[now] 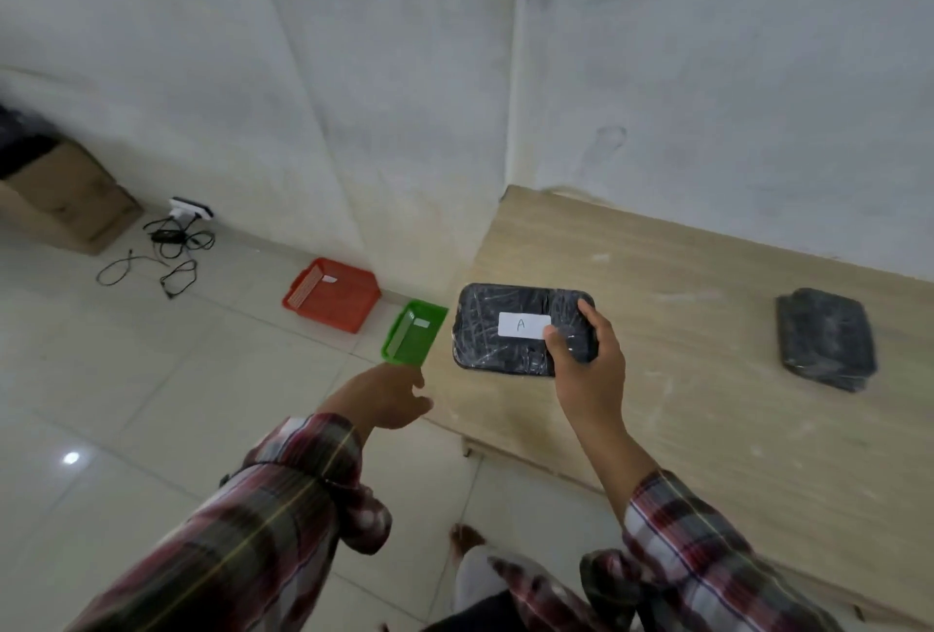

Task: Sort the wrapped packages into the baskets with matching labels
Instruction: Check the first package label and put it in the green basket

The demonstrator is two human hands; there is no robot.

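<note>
Right hand: the right hand (581, 358) was closed on the right end of a black wrapped package (523, 328), thumb on top beside the label, fingers curled over the far edge.
Package in hand: it sat at the table's (657, 378) left edge, near the far left corner — whether lifted or resting on the wood, I could not tell.
Label: a white label (523, 325) on top of the package read "A".
Left hand: the left hand (389, 394) was held out over the floor just left of the table's edge, fingers loose and holding nothing.
Second package: another black wrapped package (826, 338) lay towards the table's right side, well apart from the first — no label visible.
Green basket: a green basket (414, 335) stood on the floor (151, 378) just beside the table's left edge, with a small white tag too blurred to read.
Red basket: a red basket (331, 295) stood on the floor further left, next to the green one, near the wall; its tag was also unreadable.
Sleeves: both arms wore plaid sleeves.
</note>
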